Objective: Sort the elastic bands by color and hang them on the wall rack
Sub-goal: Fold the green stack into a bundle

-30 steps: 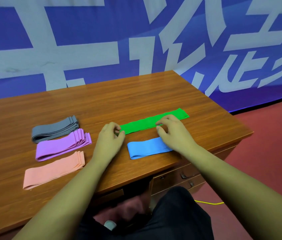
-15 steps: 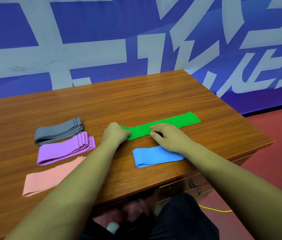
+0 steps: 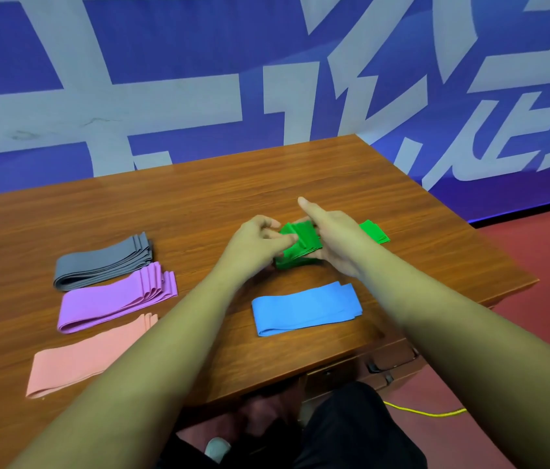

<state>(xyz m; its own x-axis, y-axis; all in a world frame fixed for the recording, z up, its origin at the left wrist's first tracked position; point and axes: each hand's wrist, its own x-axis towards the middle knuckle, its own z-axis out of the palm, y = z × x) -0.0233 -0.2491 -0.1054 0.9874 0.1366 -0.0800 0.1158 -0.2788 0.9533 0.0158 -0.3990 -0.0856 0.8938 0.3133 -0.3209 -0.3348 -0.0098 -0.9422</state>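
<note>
Both hands meet over the middle of the wooden desk [image 3: 199, 204], close together and working the same green elastic band [image 3: 300, 243]. The left hand [image 3: 258, 243] pinches a fold of it between thumb and curled fingers. The right hand [image 3: 339, 243] comes at it from the other side with the index finger stuck out straight toward the wall. Its other fingers appear to be wrapped round the bunched band, though the band hides most of them. The green elastic band is gathered into loose folds between the two hands, held a little above the desktop, and its far end trails out past the right wrist and lies flat on the wood.

Just in front of the hands, toward the near edge of the desk, a blue elastic band [image 3: 304, 308] lies flat and folded. On the left side of the desk three stacks sit in a row, near one another but apart: grey bands [image 3: 104, 260] farthest back, purple bands [image 3: 114, 297] in the middle, and pink bands [image 3: 87, 357] closest to the person, partly covered by the left forearm.

Behind the desk hangs a blue banner [image 3: 165, 45] with large white characters. A drawer handle [image 3: 392, 363] shows under the desk's right front edge, and a yellow cable [image 3: 425, 413] runs across the red floor [image 3: 537, 333].
</note>
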